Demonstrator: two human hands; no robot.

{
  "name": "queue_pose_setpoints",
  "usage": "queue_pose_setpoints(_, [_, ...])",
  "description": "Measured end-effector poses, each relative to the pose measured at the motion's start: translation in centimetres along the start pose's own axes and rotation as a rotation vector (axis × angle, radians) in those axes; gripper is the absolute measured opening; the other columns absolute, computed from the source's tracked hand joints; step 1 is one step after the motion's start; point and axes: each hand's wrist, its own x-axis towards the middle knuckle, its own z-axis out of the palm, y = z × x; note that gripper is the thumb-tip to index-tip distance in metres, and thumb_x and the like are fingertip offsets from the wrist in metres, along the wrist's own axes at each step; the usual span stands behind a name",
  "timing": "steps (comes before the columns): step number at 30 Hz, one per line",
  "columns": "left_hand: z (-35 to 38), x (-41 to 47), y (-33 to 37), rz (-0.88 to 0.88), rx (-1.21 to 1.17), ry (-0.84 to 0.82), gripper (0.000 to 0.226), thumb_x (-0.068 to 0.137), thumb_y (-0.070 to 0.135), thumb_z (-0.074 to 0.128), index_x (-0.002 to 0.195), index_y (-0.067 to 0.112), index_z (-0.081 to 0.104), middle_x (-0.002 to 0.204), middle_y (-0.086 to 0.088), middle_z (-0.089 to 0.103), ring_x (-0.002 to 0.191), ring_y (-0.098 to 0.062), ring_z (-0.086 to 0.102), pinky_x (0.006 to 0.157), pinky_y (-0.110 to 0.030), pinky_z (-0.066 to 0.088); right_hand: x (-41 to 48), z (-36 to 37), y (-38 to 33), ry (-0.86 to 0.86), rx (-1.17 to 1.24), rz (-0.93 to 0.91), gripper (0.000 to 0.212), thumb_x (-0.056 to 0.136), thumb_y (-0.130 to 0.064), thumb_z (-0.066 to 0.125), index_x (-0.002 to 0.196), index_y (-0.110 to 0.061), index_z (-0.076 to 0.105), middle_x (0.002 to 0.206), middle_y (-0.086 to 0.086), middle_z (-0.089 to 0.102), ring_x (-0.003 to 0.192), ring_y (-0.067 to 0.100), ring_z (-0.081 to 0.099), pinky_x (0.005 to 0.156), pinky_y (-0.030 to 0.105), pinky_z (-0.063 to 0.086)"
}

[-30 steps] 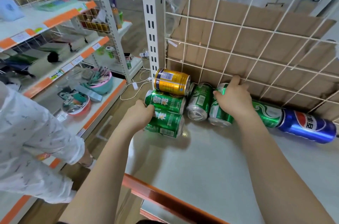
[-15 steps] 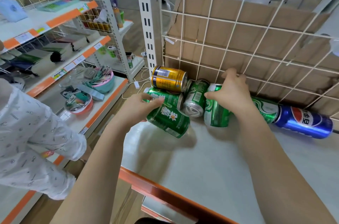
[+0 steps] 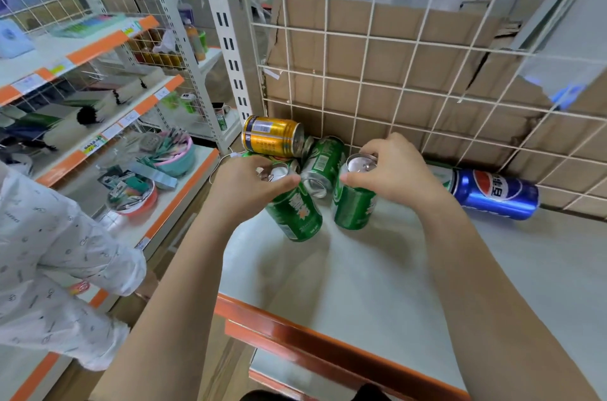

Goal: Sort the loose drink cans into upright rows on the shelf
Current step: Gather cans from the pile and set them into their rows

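On the white shelf (image 3: 377,285), my left hand (image 3: 244,190) grips the top of a green can (image 3: 297,215) that leans tilted. My right hand (image 3: 394,167) grips the top rim of a second green can (image 3: 354,208), which stands nearly upright. Between them a third green can (image 3: 323,164) lies on its side, open end toward me. A gold can (image 3: 272,136) lies on its side on top of the pile by the back mesh. A blue Pepsi can (image 3: 496,193) lies on its side to the right, with a green can (image 3: 438,172) partly hidden behind my right hand.
A white wire mesh (image 3: 410,72) with cardboard behind closes the shelf's back. The shelf's orange front edge (image 3: 328,344) runs below my arms. A person in a white patterned sleeve (image 3: 49,269) stands at the left, beside neighbouring shelves with bowls (image 3: 174,155) of goods.
Both hands have tipped their green cans up from lying on their sides. The right can now stands nearly upright, the left one leans. The camera has moved closer.
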Motion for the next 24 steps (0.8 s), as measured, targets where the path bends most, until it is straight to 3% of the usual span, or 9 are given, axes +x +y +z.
queue_pose_setpoints(2, [0.3,-0.4,0.3,0.044,0.051,0.029,0.046,0.073,0.054,0.069,0.098,0.015,0.068,0.080,0.005,0.056,0.077,-0.014,0.052,0.054,-0.026,0.037,-0.7,0.0,-0.1,0.074,-0.030,-0.016,0.049,0.066,-0.051,0.073,0.097,-0.014,0.067,0.095,0.006,0.047,0.094,0.028,0.052,0.076,0.035,0.044])
queue_pose_setpoints(7, [1.2,-1.8,2.1,0.130,0.239,0.108,0.049,0.068,0.060,0.069,0.103,0.026,0.067,0.103,0.001,0.053,0.095,-0.020,0.053,0.070,-0.031,0.045,-3.3,-1.2,0.0,0.240,-0.104,0.054,0.053,0.069,-0.062,0.065,0.100,-0.019,0.065,0.096,0.000,0.045,0.090,0.026,0.056,0.070,0.030,0.038])
queue_pose_setpoints(11, [1.5,-3.0,3.7,0.267,0.181,0.133,0.048,0.071,0.052,0.071,0.109,0.024,0.066,0.095,0.004,0.046,0.084,-0.017,0.048,0.065,-0.030,0.038,-6.2,-3.0,0.7,0.351,-0.103,0.113,0.055,0.069,-0.063,0.064,0.105,-0.021,0.065,0.096,-0.001,0.042,0.094,0.026,0.057,0.073,0.031,0.040])
queue_pose_setpoints(20, [5.3,-7.4,11.9,0.642,0.190,-0.160,0.063,0.069,0.055,0.069,0.126,0.032,0.055,0.114,0.006,0.052,0.106,-0.022,0.056,0.074,-0.030,0.040,-16.2,-7.7,4.2,0.443,-0.195,0.370,0.055,0.067,-0.061,0.068,0.107,-0.024,0.066,0.095,0.000,0.044,0.093,0.026,0.056,0.073,0.031,0.042])
queue_pose_setpoints(22, [6.6,-8.7,14.1,0.700,0.180,-0.178,0.061,0.069,0.057,0.068,0.124,0.033,0.056,0.112,0.006,0.052,0.104,-0.022,0.056,0.074,-0.029,0.040,-18.9,-8.8,5.5,0.460,-0.161,0.427,0.040,0.066,-0.059,0.069,0.093,-0.029,0.069,0.095,0.001,0.053,0.092,0.025,0.058,0.070,0.029,0.040])
queue_pose_setpoints(24, [8.1,-10.3,16.5,0.774,0.158,-0.196,0.060,0.069,0.057,0.069,0.122,0.032,0.057,0.109,0.005,0.052,0.102,-0.023,0.057,0.073,-0.030,0.040,-21.8,-10.0,6.9,0.518,-0.127,0.474,0.025,0.066,-0.054,0.072,0.068,-0.031,0.061,0.083,0.000,0.054,0.084,0.025,0.057,0.067,0.029,0.038])
